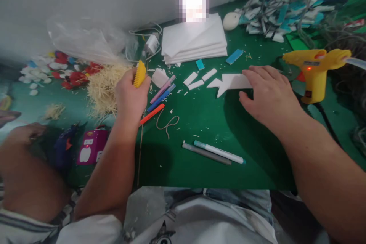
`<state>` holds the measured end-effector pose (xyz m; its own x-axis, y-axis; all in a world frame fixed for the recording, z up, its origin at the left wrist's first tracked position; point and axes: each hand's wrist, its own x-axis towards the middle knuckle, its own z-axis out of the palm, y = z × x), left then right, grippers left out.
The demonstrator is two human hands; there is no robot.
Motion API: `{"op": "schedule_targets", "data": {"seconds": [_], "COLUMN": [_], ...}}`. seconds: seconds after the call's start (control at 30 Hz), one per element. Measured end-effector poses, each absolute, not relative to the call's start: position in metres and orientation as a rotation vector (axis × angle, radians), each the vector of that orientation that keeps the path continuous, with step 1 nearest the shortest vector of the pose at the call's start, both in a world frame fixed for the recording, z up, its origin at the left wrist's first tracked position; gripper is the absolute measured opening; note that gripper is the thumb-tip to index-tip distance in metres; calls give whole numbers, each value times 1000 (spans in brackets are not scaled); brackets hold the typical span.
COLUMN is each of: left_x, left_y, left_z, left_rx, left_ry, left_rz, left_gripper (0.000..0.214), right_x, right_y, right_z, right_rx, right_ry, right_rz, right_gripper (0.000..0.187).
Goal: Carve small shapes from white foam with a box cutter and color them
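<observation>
In the head view, a clear plastic bag (85,40) slumps at the back left of the green counter (197,122); what it holds, if anything, is hard to tell. Red and white soft pieces (76,78) lie loose by its lower edge, next to a heap of pale straw (101,87).

A white flat piece (236,81) lies on the counter right of centre, smooth and plain, its left end cut into a forked tail. The right hand (265,93) rests over its other end, fingers stretched forward and thumb apart. The left hand (130,97) is curled tightly around a yellow ridged tool (139,73), standing up out of the grip. Between the hands lie small white strips (196,84) and scattered crumbs, with a stack of white sheets (194,42) behind. A yellow glue gun (316,72) with a lit orange light is near the right hand.

The right end of the white piece is hidden beneath the fingers, and the tool's lower part is covered by the left hand. A bright, pixelated patch covers part of the wall, and another person's arm (28,171) is cut off at the left edge
</observation>
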<state>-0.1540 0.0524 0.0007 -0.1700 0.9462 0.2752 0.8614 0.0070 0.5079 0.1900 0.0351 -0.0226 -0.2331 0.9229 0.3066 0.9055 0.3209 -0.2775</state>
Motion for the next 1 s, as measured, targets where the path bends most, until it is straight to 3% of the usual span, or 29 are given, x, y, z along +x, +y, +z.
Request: {"op": "schedule_targets", "data": {"seconds": [0.13, 0.4, 0.53, 0.7, 0.83, 1.0], "left_x": [-137, -110, -109, -110, -108, -92], "left_y": [38, 16, 11, 6, -2, -23], "left_z": [7, 1, 0, 3, 6, 19], "left_rx": [1864, 2156, 2199, 2125, 2052, 2306], "left_ry": [2298, 1983, 1876, 1834, 1862, 1825], "left_rz": [999, 1092, 1065, 1071, 937, 668], "left_gripper": [17, 23, 30, 37, 46, 42], "right_x": [193, 185, 183, 167, 156, 157], "right_y": [41, 37, 22, 6, 2, 2], "right_z": [-28, 15, 29, 14, -1, -3], "right_rx": [-1604, -1922, -1714, -1404, -1357, -1456], "right_ry": [-2175, -2086, -1955, -2204, -2491, -2597], "right_rz": [46, 43, 6, 113, 278, 198], "right_gripper": [44, 51, 54, 37, 38, 41]}}
